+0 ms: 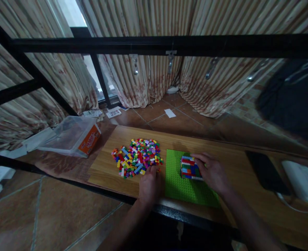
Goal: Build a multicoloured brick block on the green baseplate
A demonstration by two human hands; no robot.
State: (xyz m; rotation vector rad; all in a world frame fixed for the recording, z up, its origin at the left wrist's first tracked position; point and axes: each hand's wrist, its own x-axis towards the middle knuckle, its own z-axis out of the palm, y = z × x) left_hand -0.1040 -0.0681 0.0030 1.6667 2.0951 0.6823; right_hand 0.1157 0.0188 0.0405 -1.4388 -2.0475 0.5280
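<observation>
Right hand (214, 173) holds the brick block (188, 167) over the green plate (174, 184), best held level; left of the plate, left hand (149, 185), grip unclear, meets loose bricks (140, 158).

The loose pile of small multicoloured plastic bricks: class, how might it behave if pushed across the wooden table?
The brick pile would probably scatter, since many pieces look unjoined. Single pieces would likely slide or tumble rather than roll, given their boxy shapes. Each seems light, being tiny beside the left hand.
</observation>
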